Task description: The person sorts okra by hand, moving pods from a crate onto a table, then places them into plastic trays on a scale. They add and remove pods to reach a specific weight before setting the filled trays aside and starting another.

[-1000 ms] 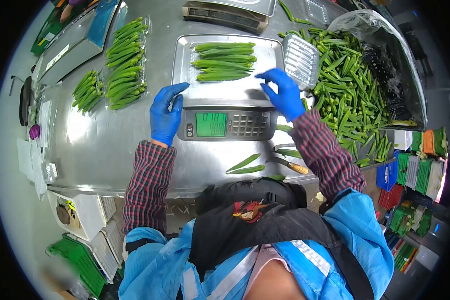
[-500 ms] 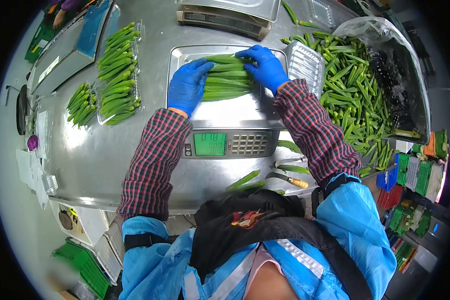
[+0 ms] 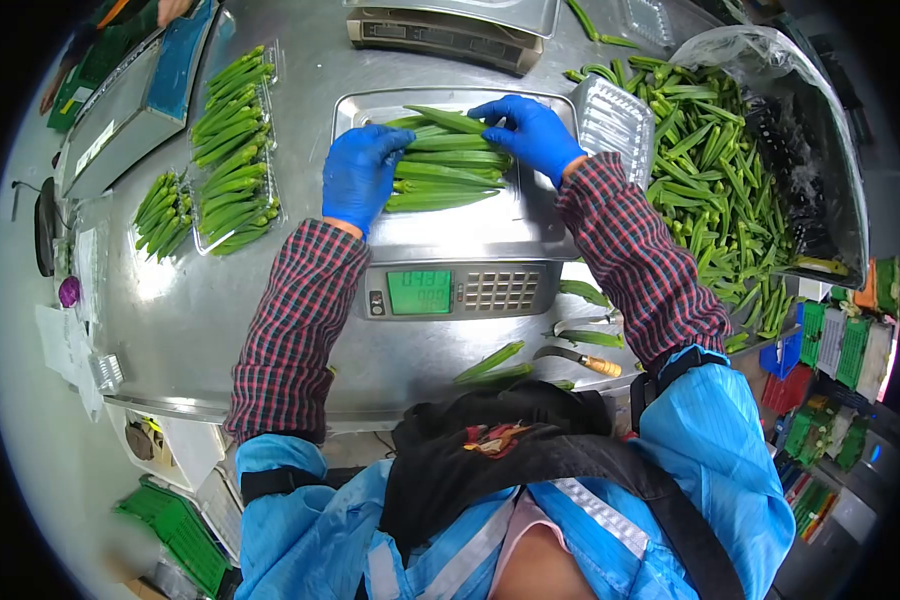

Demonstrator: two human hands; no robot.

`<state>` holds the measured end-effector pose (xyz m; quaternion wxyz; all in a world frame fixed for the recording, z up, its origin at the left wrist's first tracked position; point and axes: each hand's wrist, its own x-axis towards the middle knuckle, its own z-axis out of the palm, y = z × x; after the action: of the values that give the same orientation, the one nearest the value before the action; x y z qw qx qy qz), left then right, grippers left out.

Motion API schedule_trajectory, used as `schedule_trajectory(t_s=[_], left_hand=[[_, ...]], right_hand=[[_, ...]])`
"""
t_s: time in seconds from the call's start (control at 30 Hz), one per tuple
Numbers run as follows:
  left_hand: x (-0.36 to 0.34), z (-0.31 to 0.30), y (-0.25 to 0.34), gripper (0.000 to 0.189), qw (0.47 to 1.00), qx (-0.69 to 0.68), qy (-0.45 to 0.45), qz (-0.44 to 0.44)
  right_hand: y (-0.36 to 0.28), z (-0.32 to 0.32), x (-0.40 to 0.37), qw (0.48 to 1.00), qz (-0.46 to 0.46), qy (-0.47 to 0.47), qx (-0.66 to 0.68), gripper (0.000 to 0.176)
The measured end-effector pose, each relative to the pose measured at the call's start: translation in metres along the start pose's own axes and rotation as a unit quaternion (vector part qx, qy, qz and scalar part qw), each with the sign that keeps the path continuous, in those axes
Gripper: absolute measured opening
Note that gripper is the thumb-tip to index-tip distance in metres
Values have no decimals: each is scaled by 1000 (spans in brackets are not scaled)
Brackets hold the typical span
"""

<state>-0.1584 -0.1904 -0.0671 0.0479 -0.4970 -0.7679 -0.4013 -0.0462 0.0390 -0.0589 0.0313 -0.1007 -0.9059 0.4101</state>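
Several okra pods (image 3: 450, 160) lie side by side on the metal pan of a scale (image 3: 450, 238). My left hand (image 3: 362, 174), in a blue glove, is at the left ends of the pods, its fingertips bent together at the upper ones. My right hand (image 3: 530, 132), gloved in blue too, touches the right ends of the top pods with thumb and fingers curved. Below the pan, the green display (image 3: 420, 292) is lit. Just right of the pan lies a clear plastic tray (image 3: 612, 125).
Loose okra (image 3: 710, 170) spills from a plastic-lined container (image 3: 850, 215) on the right. Filled trays of okra (image 3: 235, 160) stand left. A wooden-handled knife (image 3: 595, 364) lies near the front edge. Another scale (image 3: 445, 38) is behind. Another person's hand (image 3: 173, 10) shows top left.
My left hand has moved slightly left and down, off the pod ends' middle. The top pods now lie more at a slant, and the display digits differ.
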Motion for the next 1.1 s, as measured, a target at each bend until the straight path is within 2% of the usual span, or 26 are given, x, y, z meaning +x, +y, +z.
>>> schedule_trajectory(t_s=[0.07, 0.1, 0.13, 0.2, 0.23, 0.3, 0.37, 0.4, 0.47, 0.6, 0.67, 0.7, 0.77, 0.83, 0.97, 1.0, 1.1], left_hand=[[4, -2, 2, 20, 996, 84, -25, -30], [4, -3, 4, 20, 996, 84, -25, -29], [5, -3, 6, 18, 995, 95, -24, -20], [7, -2, 4, 17, 994, 104, -22, -11], [9, -1, 0, 13, 996, 79, -25, -42], [13, 1, -3, 10, 995, 53, -26, -74], [16, 4, -3, 13, 988, 100, -40, -108], [18, 5, -2, 13, 988, 100, -40, -110], [25, 8, -1, 13, 973, 193, -90, -87], [35, 11, 0, 13, 973, 187, -113, -72], [31, 8, -2, 19, 992, 76, -75, -68], [28, 6, -2, 19, 992, 76, -78, -67], [22, 1, -4, 21, 999, 12, -1, -53], [16, -14, -5, 27, 998, -10, 1, -56], [-17, -49, -1, 26, 992, -63, 50, -101], [-30, -58, 1, 25, 987, -76, 55, -129], [-80, -80, 4, 24, 974, -96, 77, -188]], right_hand=[[5, 3, 6, 1000, 8, -11, 3, 26], [7, 3, 8, 1000, 13, -21, 3, 26], [10, 3, 7, 997, -63, 1, -53, 22], [-4, 2, 1, 998, -50, -3, -49, 21], [-10, 1, -2, 998, -37, -8, -45, 19], [2, 3, -3, 998, -55, 9, -14, 22], [13, 4, -6, 983, -1, 112, 145, 20], [20, 1, -5, 981, -1, 117, 152, 19], [29, -2, -11, 983, 4, 116, 145, 19], [29, -9, -21, 979, 23, 112, 169, 20], [25, -16, -35, 970, 22, 113, 214, 19], [25, -21, -46, 970, 24, 115, 215, 19], [25, -33, -66, 958, 49, 128, 252, 19], [37, -43, -90, 955, 67, 169, 233, 20], [60, -60, -150, 910, 186, 248, 276, 21], [69, -58, -163, 910, 158, 273, 269, 22], [75, -57, -199, 905, 198, 267, 266, 28]])
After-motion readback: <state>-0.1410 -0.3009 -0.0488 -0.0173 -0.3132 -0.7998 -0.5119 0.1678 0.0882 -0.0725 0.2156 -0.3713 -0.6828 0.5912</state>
